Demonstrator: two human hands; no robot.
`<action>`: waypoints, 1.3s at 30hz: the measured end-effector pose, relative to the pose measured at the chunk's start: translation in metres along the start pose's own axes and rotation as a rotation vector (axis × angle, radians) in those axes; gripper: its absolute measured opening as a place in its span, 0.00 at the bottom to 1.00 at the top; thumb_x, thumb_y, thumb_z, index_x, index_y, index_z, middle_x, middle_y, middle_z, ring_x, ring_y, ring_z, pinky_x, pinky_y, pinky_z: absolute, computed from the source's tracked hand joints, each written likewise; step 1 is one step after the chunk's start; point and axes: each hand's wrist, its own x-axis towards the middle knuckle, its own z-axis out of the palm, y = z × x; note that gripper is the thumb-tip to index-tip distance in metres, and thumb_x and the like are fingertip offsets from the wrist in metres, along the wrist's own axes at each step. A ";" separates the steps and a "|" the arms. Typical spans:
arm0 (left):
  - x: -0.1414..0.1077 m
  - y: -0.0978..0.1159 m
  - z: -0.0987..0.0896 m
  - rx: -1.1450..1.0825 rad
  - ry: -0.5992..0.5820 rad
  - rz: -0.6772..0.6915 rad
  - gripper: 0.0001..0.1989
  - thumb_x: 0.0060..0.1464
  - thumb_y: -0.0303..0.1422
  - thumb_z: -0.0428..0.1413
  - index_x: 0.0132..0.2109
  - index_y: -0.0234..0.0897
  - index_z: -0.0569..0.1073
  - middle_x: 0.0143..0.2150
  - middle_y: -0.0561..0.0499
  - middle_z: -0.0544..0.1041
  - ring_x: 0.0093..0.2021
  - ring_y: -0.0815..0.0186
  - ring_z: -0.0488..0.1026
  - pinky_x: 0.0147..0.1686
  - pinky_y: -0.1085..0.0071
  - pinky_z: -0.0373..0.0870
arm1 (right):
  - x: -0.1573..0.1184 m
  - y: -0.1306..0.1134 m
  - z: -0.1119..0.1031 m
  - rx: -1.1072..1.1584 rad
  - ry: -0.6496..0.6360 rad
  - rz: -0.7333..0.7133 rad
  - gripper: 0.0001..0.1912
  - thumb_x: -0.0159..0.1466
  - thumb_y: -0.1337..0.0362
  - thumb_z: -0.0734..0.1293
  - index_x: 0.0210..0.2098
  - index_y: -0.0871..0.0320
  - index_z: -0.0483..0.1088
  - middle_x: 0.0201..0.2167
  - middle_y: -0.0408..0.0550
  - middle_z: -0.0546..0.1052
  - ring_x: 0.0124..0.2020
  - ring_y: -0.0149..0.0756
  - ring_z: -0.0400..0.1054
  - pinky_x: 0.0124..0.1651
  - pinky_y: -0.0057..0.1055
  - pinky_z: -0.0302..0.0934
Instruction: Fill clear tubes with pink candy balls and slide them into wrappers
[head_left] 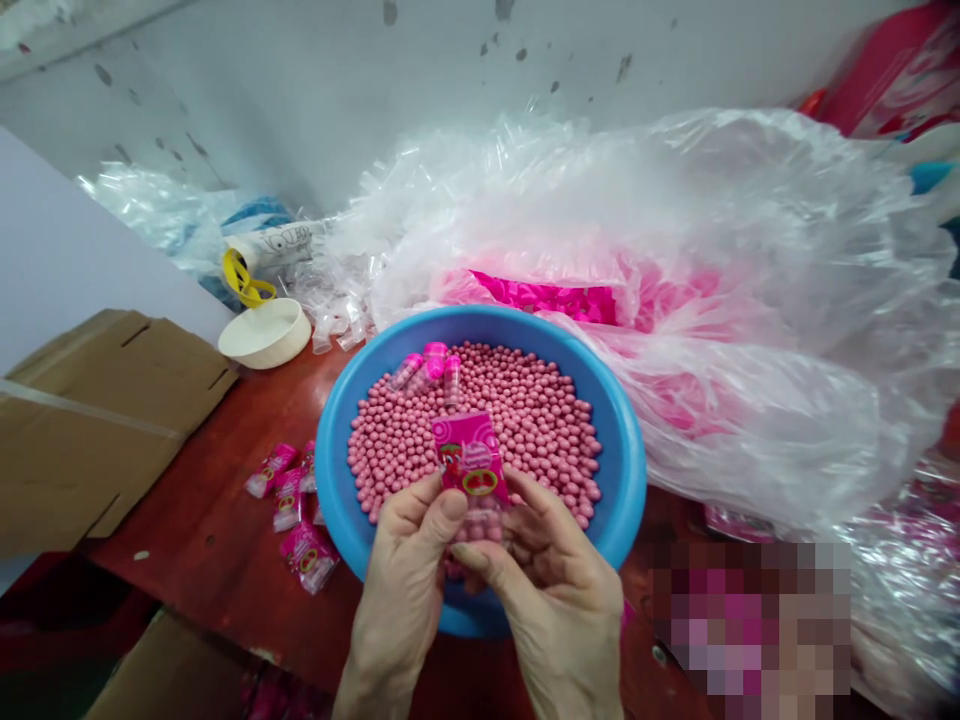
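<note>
Head view: the left hand [401, 590] and right hand [555, 590] are both closed narrowly, their thumbs and fingers pinching a small pink printed sachet [471, 456] upright over a blue plastic basin [619, 470], with pink candy balls [517, 420] showing through its clear lower part. The basin holds a wide heap of these balls, and three small clear tubes [431, 365] lie on it near the far rim. The pinch looks like the weak point: if either grip slackens, the sachet could tip and shed its balls, which would likely roll far on the table. Whether its mouth is open or sealed is hidden. The loose plastic bag [750, 400] pressing against the basin's right rim could also slump inward or nudge the basin. Three or more filled sachets [289, 500] lie just left of the basin on a scuffed reddish-brown table [202, 530], with a cardboard flap [97, 420] at the left edge. At upper left, a white bowl [264, 333] and a yellow strap [244, 280] sit before a marked grey wall [300, 80]. Magenta packets [544, 297] show inside the bag, and a pixelated patch [750, 630] hides the lower right.
</note>
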 end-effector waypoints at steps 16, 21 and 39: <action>0.000 -0.003 -0.008 0.076 -0.200 -0.047 0.12 0.45 0.38 0.64 0.26 0.32 0.77 0.18 0.55 0.72 0.17 0.77 0.65 0.18 0.82 0.62 | -0.002 -0.002 -0.011 -0.447 0.093 -0.434 0.22 0.58 0.63 0.71 0.51 0.46 0.69 0.42 0.42 0.79 0.21 0.30 0.76 0.27 0.21 0.73; 0.002 -0.002 0.000 -0.059 -0.028 -0.018 0.11 0.41 0.38 0.66 0.25 0.34 0.76 0.17 0.58 0.72 0.16 0.76 0.66 0.16 0.82 0.63 | -0.002 0.003 -0.009 -0.485 0.046 -0.444 0.22 0.60 0.62 0.69 0.54 0.51 0.67 0.47 0.45 0.77 0.37 0.39 0.77 0.39 0.30 0.74; -0.008 0.013 -0.017 -0.081 0.367 0.479 0.13 0.41 0.31 0.66 0.38 0.38 0.79 0.33 0.52 0.81 0.29 0.71 0.76 0.32 0.76 0.75 | -0.003 0.004 -0.010 -0.667 -0.042 -0.641 0.12 0.60 0.75 0.67 0.43 0.62 0.74 0.32 0.45 0.79 0.31 0.27 0.74 0.38 0.20 0.69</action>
